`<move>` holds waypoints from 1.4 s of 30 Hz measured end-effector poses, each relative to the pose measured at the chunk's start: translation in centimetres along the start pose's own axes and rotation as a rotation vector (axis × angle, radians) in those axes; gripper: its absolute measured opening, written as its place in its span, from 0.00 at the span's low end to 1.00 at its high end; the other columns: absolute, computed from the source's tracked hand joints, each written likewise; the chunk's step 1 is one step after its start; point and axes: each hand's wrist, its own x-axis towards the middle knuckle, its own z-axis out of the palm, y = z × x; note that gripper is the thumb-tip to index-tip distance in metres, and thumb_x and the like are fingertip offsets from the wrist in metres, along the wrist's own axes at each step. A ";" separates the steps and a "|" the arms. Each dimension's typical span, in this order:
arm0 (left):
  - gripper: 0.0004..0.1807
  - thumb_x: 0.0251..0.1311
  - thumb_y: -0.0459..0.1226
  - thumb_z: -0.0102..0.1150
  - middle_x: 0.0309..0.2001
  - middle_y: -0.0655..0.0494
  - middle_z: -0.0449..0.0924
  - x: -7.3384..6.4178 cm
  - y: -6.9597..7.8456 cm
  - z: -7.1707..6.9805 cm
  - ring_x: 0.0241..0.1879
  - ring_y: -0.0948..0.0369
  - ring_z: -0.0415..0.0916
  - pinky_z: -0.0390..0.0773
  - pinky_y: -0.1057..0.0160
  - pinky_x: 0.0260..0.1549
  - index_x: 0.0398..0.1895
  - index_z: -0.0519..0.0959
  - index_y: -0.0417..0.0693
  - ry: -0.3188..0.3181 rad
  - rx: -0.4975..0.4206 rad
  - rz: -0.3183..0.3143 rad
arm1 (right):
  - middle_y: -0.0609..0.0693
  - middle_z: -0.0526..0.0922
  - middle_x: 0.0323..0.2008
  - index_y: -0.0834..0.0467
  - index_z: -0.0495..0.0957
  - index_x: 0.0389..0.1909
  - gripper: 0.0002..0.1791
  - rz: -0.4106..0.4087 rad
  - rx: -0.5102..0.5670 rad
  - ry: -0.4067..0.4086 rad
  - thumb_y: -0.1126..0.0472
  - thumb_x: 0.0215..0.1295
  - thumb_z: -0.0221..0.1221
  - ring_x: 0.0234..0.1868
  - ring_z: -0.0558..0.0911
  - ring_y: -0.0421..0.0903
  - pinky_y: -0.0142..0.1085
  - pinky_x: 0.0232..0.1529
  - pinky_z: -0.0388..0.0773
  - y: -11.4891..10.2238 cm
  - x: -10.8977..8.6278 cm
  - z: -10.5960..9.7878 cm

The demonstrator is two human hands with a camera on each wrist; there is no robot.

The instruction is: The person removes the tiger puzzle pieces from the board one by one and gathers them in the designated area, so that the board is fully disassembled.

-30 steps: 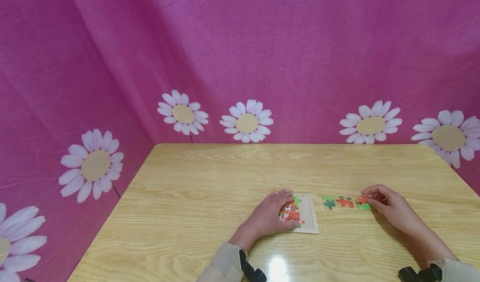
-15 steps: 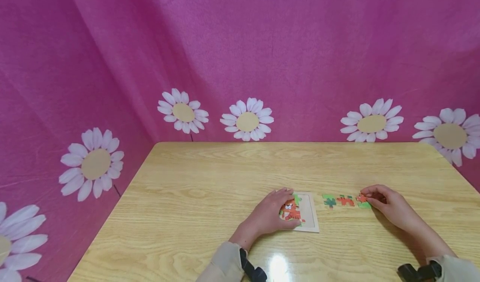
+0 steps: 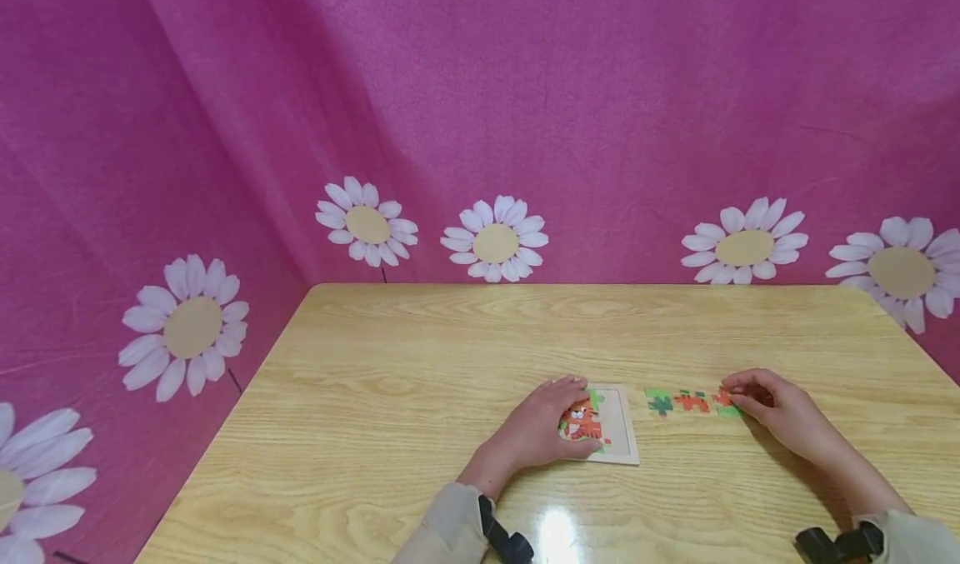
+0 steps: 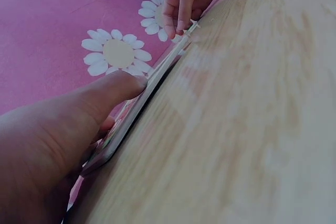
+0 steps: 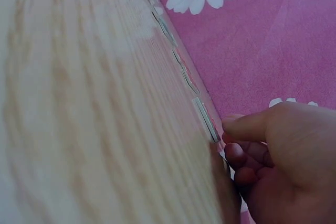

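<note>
My left hand [image 3: 532, 426] spans a square wooden puzzle board [image 3: 618, 431], fingers at its far side and thumb on its near edge. Joined pieces showing an orange tiger fill the board's left part, partly covered by that hand. In the left wrist view the thumb presses the rim of the board [image 4: 137, 104]. To the right, my right hand [image 3: 783, 410] pinches an orange and green puzzle piece [image 3: 726, 409] at the tabletop. The right wrist view shows thumb and fingers at the end of this piece [image 5: 207, 120]. Its right side is hidden by the fingertips.
Between board and right hand lie a green puzzle piece [image 3: 659, 402] and an orange one [image 3: 692, 402], in a row on the wooden table [image 3: 420, 364]. A pink curtain [image 3: 600, 89] with daisies stands behind and to the left.
The right hand's piece now looks flatter, in line with the other two; its fingers have shifted only slightly. The left hand stays on the board. The head view has tilted a little.
</note>
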 end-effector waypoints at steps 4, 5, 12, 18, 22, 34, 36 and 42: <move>0.38 0.59 0.58 0.61 0.75 0.65 0.60 0.0 -0.1 -0.1 0.77 0.65 0.51 0.50 0.64 0.77 0.71 0.66 0.56 -0.012 0.008 0.015 | 0.38 0.82 0.36 0.65 0.79 0.46 0.09 0.034 0.018 -0.001 0.65 0.69 0.57 0.32 0.71 0.23 0.24 0.28 0.70 -0.3 -0.1 -0.1; 0.38 0.59 0.57 0.61 0.75 0.65 0.59 0.0 -0.1 -0.1 0.77 0.65 0.51 0.50 0.64 0.77 0.71 0.66 0.56 -0.016 0.005 0.017 | 0.37 0.82 0.36 0.65 0.79 0.46 0.09 0.041 0.020 0.001 0.65 0.69 0.57 0.31 0.71 0.24 0.25 0.27 0.71 -0.3 -0.1 -0.1; 0.38 0.60 0.57 0.61 0.76 0.67 0.56 -0.1 -0.5 -0.2 0.77 0.66 0.49 0.52 0.61 0.77 0.72 0.65 0.58 -0.038 -0.027 0.021 | 0.45 0.82 0.36 0.63 0.79 0.48 0.12 0.079 -0.013 0.004 0.60 0.72 0.55 0.29 0.71 0.27 0.28 0.24 0.71 -1.3 0.0 -0.1; 0.39 0.58 0.56 0.63 0.76 0.68 0.55 -0.2 -0.7 -0.4 0.77 0.65 0.49 0.56 0.57 0.76 0.72 0.65 0.59 -0.057 -0.071 0.012 | 0.48 0.81 0.35 0.62 0.80 0.45 0.09 0.017 -0.020 0.032 0.62 0.69 0.58 0.29 0.71 0.26 0.27 0.25 0.71 -2.0 0.0 0.2; 0.41 0.55 0.55 0.67 0.76 0.70 0.55 -0.3 -0.8 -0.6 0.76 0.63 0.53 0.60 0.57 0.74 0.72 0.64 0.60 -0.053 -0.112 -0.015 | 0.46 0.80 0.34 0.60 0.81 0.43 0.07 -0.038 -0.023 0.066 0.64 0.67 0.60 0.31 0.72 0.23 0.24 0.28 0.73 -2.3 0.2 0.6; 0.45 0.49 0.57 0.71 0.75 0.66 0.59 -0.2 -0.7 -0.6 0.73 0.61 0.60 0.66 0.57 0.70 0.72 0.65 0.58 0.002 -0.096 -0.089 | 0.47 0.79 0.34 0.60 0.81 0.40 0.05 -0.090 0.016 0.049 0.67 0.65 0.61 0.29 0.69 0.26 0.26 0.26 0.70 -4.8 0.7 2.2; 0.46 0.49 0.58 0.71 0.75 0.65 0.60 -0.2 -0.7 -0.6 0.73 0.61 0.60 0.67 0.57 0.70 0.71 0.66 0.57 0.009 -0.088 -0.106 | 0.46 0.79 0.34 0.60 0.81 0.40 0.05 -0.097 0.038 0.033 0.67 0.65 0.60 0.28 0.69 0.27 0.27 0.25 0.69 -5.3 0.7 2.5; 0.48 0.46 0.59 0.72 0.74 0.63 0.61 0.0 -0.6 -0.5 0.72 0.60 0.62 0.67 0.58 0.70 0.71 0.67 0.55 0.030 -0.072 -0.152 | 0.43 0.77 0.32 0.59 0.81 0.40 0.04 -0.152 0.073 0.004 0.68 0.65 0.60 0.27 0.69 0.28 0.26 0.24 0.69 -6.7 1.3 3.6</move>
